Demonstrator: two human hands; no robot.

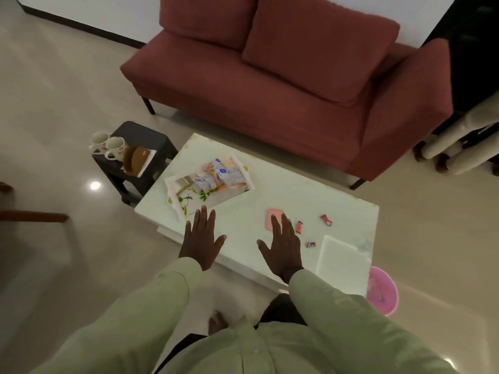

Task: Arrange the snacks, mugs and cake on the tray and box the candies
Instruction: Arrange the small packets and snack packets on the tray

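Note:
A white tray [172,188] with a leaf print stands on the pale coffee table [283,190]; several snack packets [218,175] lie in its far half. My left hand [202,237] is spread flat just in front of the tray's near corner. My right hand [283,244] is spread flat too, its fingertips over the near edge of a small pink box [273,215]. Three wrapped candies lie right of it: candy [299,227], candy [326,220], candy [311,244]. Two floral mugs [109,145] and a brown cake [137,159] sit on a dark side stool [147,136] at left.
A white sheet or lid [343,261] lies at the table's near right corner. A pink bin [383,291] stands on the floor beside it. A dark red sofa [283,85] runs behind the table. A wooden chair part [32,217] juts in at left.

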